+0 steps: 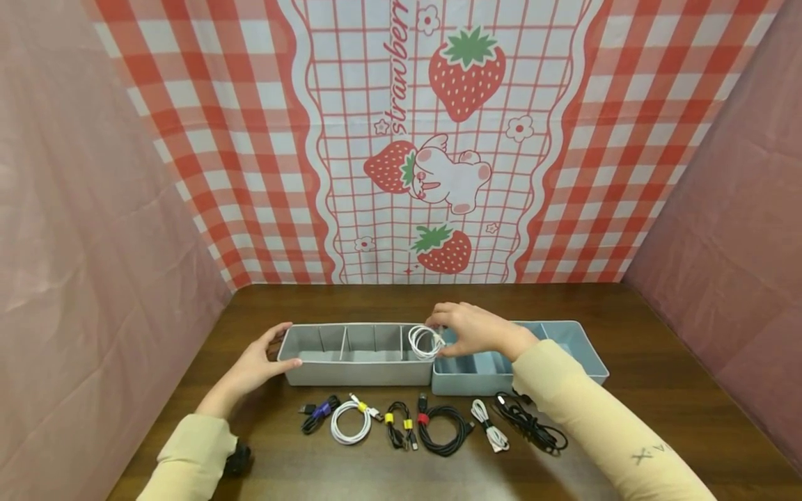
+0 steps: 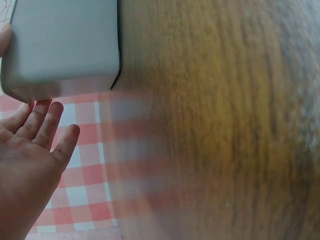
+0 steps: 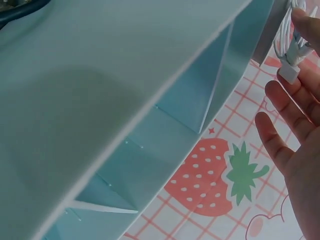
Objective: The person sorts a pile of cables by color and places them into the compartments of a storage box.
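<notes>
Coiled white cable (image 1: 416, 348) at the fingertips of the pinching right hand (image 1: 474, 328), left hand (image 1: 253, 363) spread against gray bin (image 1: 357, 374).

Left hand (image 1: 255, 363) spread; right hand (image 1: 477, 329) pinching.

Head view: forward-down; your close wrist views share its long grey plastic bin (image 1: 360, 375) (left), long blue plastic bin (image 1: 479, 385) (right).

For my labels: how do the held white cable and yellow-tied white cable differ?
The held cable is in the right hand; the yellow-tied cable lies on the table. The held cable shows no yellow tie; the yellow-tied cable shows one. Both are white and coiled.
</notes>
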The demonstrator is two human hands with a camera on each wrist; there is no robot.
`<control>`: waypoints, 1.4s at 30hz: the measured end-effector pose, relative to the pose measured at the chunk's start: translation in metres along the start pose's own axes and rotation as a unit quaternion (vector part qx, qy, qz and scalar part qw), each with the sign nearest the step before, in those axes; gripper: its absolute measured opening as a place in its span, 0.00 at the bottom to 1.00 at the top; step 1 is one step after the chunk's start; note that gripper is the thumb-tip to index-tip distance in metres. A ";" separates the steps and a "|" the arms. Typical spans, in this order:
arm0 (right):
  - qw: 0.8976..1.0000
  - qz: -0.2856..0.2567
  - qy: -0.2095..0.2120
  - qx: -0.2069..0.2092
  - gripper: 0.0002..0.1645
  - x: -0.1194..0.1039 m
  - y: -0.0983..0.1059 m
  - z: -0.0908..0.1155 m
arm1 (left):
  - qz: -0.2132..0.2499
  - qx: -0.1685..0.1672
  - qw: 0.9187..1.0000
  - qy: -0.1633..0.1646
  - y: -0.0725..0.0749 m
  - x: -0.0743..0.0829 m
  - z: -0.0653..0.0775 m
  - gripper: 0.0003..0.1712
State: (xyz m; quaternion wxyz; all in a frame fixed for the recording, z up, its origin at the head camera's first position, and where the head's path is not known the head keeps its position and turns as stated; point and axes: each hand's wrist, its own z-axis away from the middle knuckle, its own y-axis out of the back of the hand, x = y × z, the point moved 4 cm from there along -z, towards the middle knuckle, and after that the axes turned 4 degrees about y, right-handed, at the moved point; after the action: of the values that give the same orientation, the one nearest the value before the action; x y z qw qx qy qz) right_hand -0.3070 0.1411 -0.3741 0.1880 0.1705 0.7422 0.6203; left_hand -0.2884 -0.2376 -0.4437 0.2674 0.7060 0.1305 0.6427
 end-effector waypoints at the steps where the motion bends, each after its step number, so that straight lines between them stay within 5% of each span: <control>1: 1.000 -0.003 0.002 0.003 0.30 0.000 0.000 0.000 | -0.002 0.000 1.000 0.000 0.000 0.000 0.000 0.44; 18: 0.998 -0.059 -0.017 -0.009 0.19 0.005 -0.008 0.001 | -0.005 -0.002 1.000 -0.002 0.001 0.000 -0.001 0.45; 31: 0.999 -0.034 0.027 0.014 0.08 0.004 -0.011 -0.002 | -0.006 0.003 1.000 -0.006 0.000 -0.002 -0.002 0.46; 42: 0.999 -0.028 0.024 0.016 0.08 0.004 -0.016 -0.008 | -0.013 0.005 1.000 -0.007 0.001 -0.002 -0.001 0.45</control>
State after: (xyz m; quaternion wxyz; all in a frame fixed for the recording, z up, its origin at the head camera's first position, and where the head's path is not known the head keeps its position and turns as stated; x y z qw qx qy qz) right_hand -0.3150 0.1336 -0.3892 0.1848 0.1373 0.7606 0.6071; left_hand -0.2901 -0.2389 -0.4450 0.2733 0.7102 0.1404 0.6335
